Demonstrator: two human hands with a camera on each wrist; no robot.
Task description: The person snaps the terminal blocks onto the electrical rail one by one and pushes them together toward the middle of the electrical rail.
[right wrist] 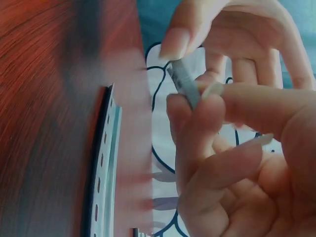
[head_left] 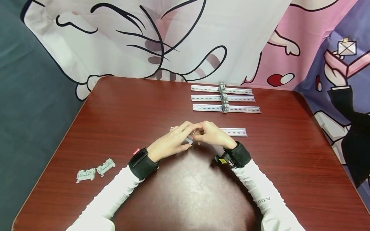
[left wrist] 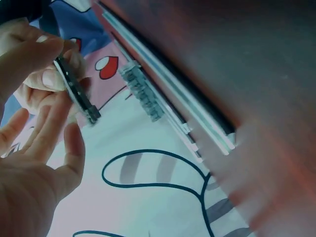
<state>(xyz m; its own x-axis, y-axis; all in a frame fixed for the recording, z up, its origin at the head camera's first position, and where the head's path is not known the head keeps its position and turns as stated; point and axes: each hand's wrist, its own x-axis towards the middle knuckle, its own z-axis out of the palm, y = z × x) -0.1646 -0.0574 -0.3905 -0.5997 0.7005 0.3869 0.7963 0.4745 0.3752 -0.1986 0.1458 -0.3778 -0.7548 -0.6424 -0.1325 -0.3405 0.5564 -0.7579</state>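
Note:
Over the middle of the table, my left hand (head_left: 172, 143) and right hand (head_left: 213, 134) meet at one small grey terminal block (head_left: 189, 140). Fingers of both hands pinch it; they partly hide it in the head view. From the left wrist, the terminal block (left wrist: 76, 91) looks like a narrow dark strip held on a slant at the fingertips. The right wrist view shows its grey narrow side (right wrist: 185, 84) between a thumb and several fingertips. Just behind the hands lies a bare slotted DIN rail (head_left: 234, 132), its middle covered by them.
Three more DIN rails (head_left: 242, 109) lie parallel at the back right, with a row of terminal blocks (head_left: 224, 98) across them. Two loose terminal blocks (head_left: 86, 175) lie at the left. A printed cloth (head_left: 185, 38) hangs behind the table's far edge.

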